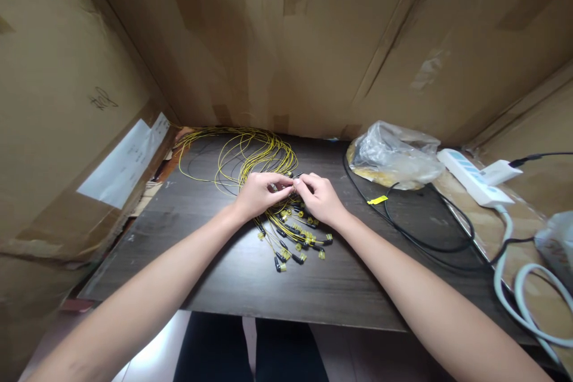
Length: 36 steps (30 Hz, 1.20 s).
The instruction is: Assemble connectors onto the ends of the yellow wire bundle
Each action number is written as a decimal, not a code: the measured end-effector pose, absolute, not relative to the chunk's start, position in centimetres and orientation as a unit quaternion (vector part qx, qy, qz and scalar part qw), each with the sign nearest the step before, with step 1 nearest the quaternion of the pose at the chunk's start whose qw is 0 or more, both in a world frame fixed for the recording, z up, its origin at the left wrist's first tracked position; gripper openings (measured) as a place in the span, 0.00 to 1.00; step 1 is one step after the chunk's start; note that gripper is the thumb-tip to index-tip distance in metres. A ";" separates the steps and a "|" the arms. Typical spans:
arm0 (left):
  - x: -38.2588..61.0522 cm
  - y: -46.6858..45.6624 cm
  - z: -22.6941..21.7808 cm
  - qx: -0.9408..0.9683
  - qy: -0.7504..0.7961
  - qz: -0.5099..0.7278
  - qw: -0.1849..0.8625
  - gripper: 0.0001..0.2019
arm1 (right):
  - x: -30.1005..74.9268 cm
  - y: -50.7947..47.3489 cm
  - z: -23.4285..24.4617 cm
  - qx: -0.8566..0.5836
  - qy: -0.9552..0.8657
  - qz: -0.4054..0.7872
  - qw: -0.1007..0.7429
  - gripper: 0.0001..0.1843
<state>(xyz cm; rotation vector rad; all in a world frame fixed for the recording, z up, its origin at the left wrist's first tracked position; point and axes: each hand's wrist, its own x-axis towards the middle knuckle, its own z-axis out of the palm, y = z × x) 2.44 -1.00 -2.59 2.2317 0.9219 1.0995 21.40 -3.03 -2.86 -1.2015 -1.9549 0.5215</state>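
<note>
A bundle of thin yellow cables [250, 152] lies coiled at the back of the dark table [215, 268]. Their black and yellow connector ends [298, 242] fan out toward me. My left hand [258, 193] and my right hand [319, 197] meet above those ends, fingertips pinched together. Between them they hold a small black connector on one cable, which the fingers mostly hide.
Cardboard walls [67, 101] box in the table at left and back. A crumpled clear plastic bag [396, 155] lies at right over something yellowish. A black cable [421, 239] with a yellow tag [377, 200] loops nearby. A white power strip [474, 178] and white cords [514, 286] sit far right.
</note>
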 end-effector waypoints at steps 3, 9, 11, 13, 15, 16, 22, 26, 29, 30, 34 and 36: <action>2.4 -1.0 -2.5 0.819 0.341 0.399 0.231 0.06 | 21.4 -3.0 -2.8 -0.470 -0.761 0.215 0.392 0.20; 2.4 -1.2 -2.4 0.817 0.343 0.395 0.243 0.07 | 21.4 -3.1 -2.8 -0.465 -0.747 0.239 0.410 0.11; 2.5 -1.2 -2.3 0.818 0.335 0.400 0.243 0.07 | 21.4 -3.1 -2.9 -0.466 -0.760 0.226 0.392 0.16; 2.5 -1.2 -2.3 0.818 0.332 0.405 0.239 0.07 | 21.4 -3.0 -2.9 -0.468 -0.767 0.219 0.380 0.21; 2.5 -1.2 -2.3 0.818 0.332 0.406 0.238 0.06 | 21.5 -3.0 -2.9 -0.469 -0.761 0.223 0.390 0.20; 2.5 -1.2 -2.3 0.817 0.332 0.406 0.238 0.06 | 21.5 -3.0 -2.9 -0.467 -0.755 0.231 0.398 0.17; 2.5 -1.1 -2.5 0.814 0.335 0.405 0.246 0.07 | 21.5 -3.0 -3.0 -0.464 -0.752 0.243 0.400 0.09; 2.5 -1.1 -2.7 0.815 0.329 0.407 0.250 0.08 | 21.4 -3.0 -3.0 -0.469 -0.767 0.201 0.388 0.19; 2.4 -1.1 -2.6 0.815 0.334 0.401 0.253 0.07 | 21.3 -3.1 -2.9 -0.470 -0.767 0.204 0.386 0.21; 2.4 -1.1 -2.6 0.814 0.337 0.398 0.254 0.07 | 21.3 -3.1 -2.9 -0.469 -0.764 0.212 0.389 0.20; 2.4 -1.1 -2.7 0.811 0.345 0.395 0.260 0.07 | 21.4 -3.1 -2.9 -0.473 -0.750 0.236 0.398 0.10; 2.4 -1.1 -2.8 0.812 0.346 0.394 0.258 0.07 | 21.4 -3.2 -2.8 -0.474 -0.753 0.231 0.394 0.10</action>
